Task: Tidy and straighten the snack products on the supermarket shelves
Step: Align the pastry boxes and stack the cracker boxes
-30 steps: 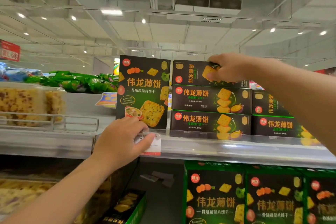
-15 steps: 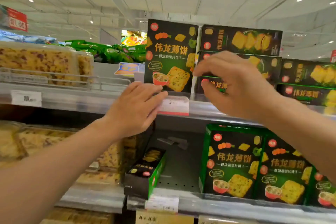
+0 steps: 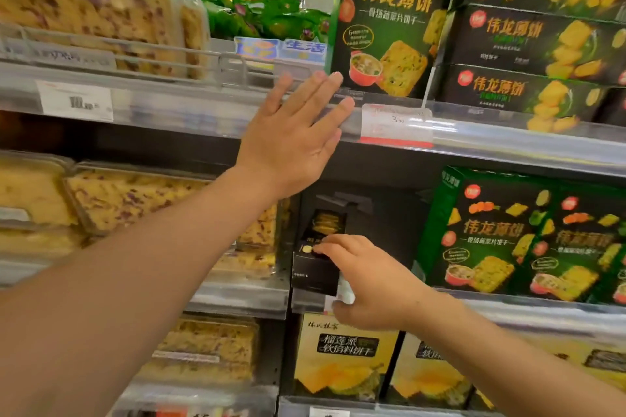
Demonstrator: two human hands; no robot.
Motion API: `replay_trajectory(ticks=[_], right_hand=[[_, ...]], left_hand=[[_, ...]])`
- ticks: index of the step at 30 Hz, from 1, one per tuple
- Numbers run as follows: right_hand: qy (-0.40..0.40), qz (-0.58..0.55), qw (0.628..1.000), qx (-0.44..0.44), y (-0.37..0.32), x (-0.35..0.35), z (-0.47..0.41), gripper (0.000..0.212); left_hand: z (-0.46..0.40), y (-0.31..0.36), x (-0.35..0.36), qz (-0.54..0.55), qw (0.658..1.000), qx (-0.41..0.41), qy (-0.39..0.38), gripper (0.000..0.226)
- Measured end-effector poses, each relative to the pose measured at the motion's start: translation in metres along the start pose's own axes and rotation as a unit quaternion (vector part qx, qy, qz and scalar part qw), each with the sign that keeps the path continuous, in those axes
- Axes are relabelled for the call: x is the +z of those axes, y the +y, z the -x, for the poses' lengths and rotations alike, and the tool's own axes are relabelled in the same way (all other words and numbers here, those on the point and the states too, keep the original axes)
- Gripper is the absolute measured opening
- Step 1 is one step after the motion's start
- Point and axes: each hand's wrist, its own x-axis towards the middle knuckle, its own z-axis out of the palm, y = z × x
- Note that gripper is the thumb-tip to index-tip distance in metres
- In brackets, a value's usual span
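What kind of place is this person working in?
Almost certainly a supermarket snack aisle: tiered shelves with price tags on their edges, stocked with rows of identical biscuit boxes and clear-packed cakes.

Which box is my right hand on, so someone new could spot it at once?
Find the middle shelf, under the price tag. Left of the upright green boxes is a gap, and at its left edge sits one lone black box, held by the right hand. Unlike its neighbours, it lies flat, end-on to the aisle.
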Motion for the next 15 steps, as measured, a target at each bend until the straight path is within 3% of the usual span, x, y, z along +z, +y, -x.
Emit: replay_trajectory(ticks=[5,8,12,15], right_hand=[[0.092,0.051,0.994,0.035,-0.006,0.028,-0.007,0.076],[0.101,0.035,0.993,0.048,-0.008,0.030,-0.007,0.072],[0.133,-0.094,0.980,0.113,-0.009,0.003,-0.006,0.080],[0.195,-0.191,0.952,0.139,-0.010,-0.033,-0.003,0.074]], left_hand=[[0.001,-0.002,0.004,0.018,1.000,-0.004,0.019,0.044],[0.002,-0.002,0.003,0.028,0.999,-0.006,0.018,0.044],[0.002,-0.004,0.001,0.046,0.999,-0.005,-0.005,0.046],[0.002,-0.004,-0.004,0.073,0.997,-0.008,-0.033,0.047]])
